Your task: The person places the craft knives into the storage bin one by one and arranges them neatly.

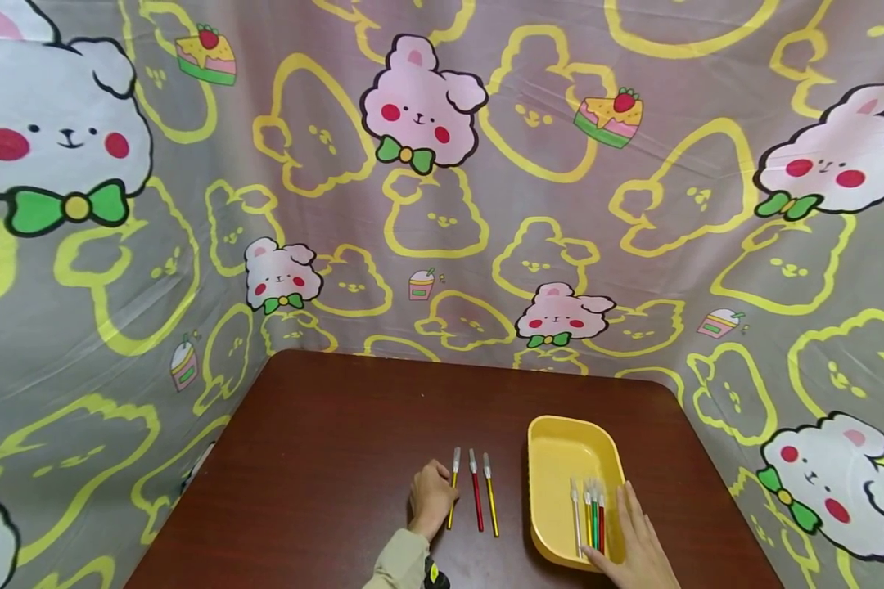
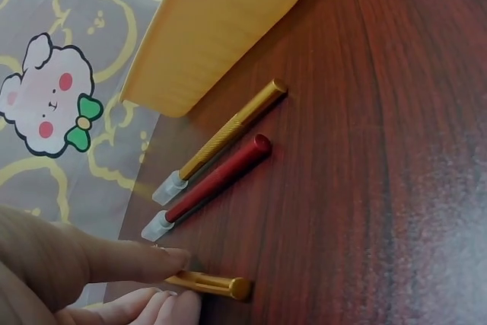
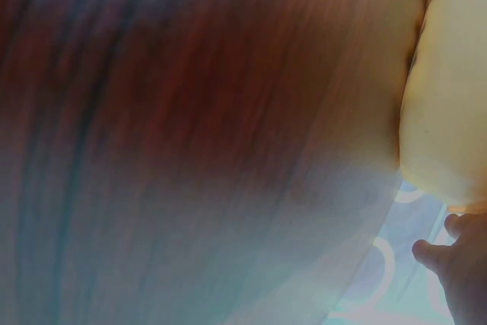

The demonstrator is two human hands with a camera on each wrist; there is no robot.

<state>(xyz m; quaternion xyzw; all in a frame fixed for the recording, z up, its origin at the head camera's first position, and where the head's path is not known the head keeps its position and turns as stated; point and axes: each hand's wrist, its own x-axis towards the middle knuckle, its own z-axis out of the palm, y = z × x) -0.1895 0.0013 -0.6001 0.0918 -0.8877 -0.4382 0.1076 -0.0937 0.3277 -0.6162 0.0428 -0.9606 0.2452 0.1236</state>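
My left hand (image 1: 432, 495) pinches a gold craft knife (image 2: 217, 285) between thumb and fingers, low over the table. To its right lie a red craft knife (image 1: 476, 495) and another gold craft knife (image 1: 491, 499), clear caps pointing away from me. A yellow plastic tray (image 1: 541, 483) stands further right. Inside it, side by side, are a silver craft knife (image 1: 577, 523) and several more in gold, green and red. My right hand (image 1: 641, 540) rests against the tray's right side, fingers extended along the rim and thumb at the near corner.
The dark wood table (image 1: 324, 458) has rounded far corners. A cartoon-printed cloth (image 1: 442, 213) hangs behind it and on both sides. The right wrist view shows mostly blurred tabletop, with the tray's outer wall (image 3: 449, 97) at its right.
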